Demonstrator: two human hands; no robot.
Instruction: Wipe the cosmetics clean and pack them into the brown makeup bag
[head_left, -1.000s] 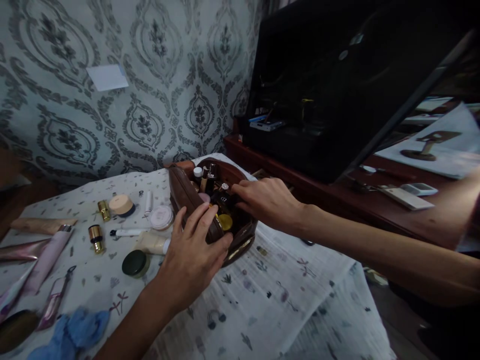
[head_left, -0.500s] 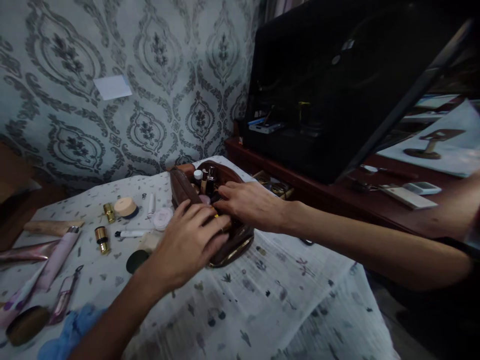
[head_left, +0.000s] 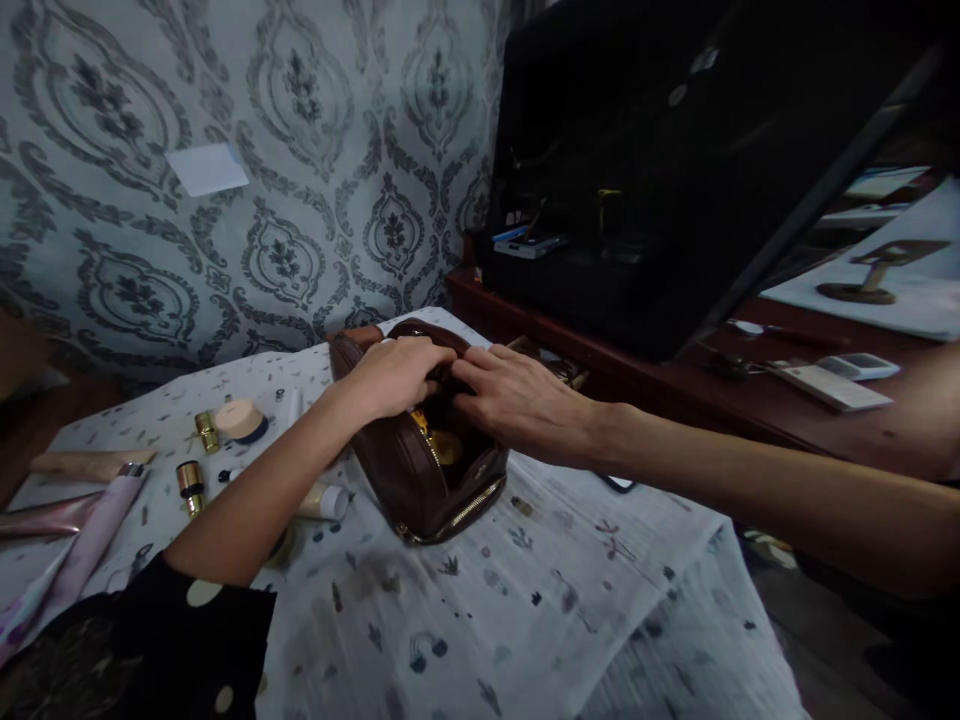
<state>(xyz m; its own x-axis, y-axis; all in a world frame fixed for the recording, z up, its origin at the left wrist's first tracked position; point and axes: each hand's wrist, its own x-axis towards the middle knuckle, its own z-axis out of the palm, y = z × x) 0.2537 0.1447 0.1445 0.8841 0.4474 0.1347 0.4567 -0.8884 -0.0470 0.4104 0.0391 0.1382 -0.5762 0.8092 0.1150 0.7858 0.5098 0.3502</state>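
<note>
Brown bag: on printed cloth, open. Left hand, right hand: at bag's mouth, fingers curled; whether pinching, cannot tell. Yellow item: inside bag. Cream tube, beige-lidded jar: left of bag, unpacked. Handling seemingly unfinished.

Printed white cloth under brown bag, pink tube, beige-topped jar.

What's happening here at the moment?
A person has the left hand and right hand close together over the mouth of an open brown bag. Their fingertips are partly hidden, so I can't tell what they hold. Something yellow shows inside. On the patterned cloth, tubes and small gold containers lie left of the bag.
</note>
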